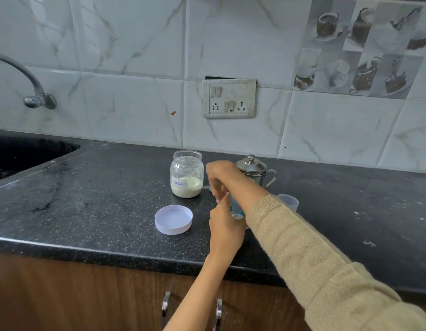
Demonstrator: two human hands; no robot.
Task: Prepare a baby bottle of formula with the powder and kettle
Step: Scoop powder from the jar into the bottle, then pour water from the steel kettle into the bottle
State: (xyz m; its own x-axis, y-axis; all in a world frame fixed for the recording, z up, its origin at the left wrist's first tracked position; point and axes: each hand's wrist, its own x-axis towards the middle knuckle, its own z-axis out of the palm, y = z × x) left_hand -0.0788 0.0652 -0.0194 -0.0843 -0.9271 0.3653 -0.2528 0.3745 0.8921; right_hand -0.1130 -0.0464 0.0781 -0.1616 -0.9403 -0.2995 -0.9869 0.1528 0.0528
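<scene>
The fingers (218, 187) of the right hand (220, 177) curl down over the top of the bottle (236, 209), pinched on something at its mouth; whether that is a scoop, the teat ring or the rim itself I cannot tell, since the hand hides it. The left hand (225, 225) is wrapped round the bottle's body from the near side, holding it upright on the worktop (99, 211). Only a strip of clear plastic with teal print shows between the two hands, so the fill level is hidden.

Just left of the hands stands the jar (187, 174), open, with pale powder in its lower third. Its lid (173, 219) lies upturned nearer the worktop edge, apart from the jar. Behind the right wrist sits the steel kettle (253, 173), lid on, handle to the right. A small clear cap (288, 203) rests just past the sleeve (314, 254).

My reading: the jar is opened and the bottle is being worked at its mouth, so the task looks mid-way. Whether powder or water is already in cannot be judged; closing the jar and shaking the bottle seem left
</scene>
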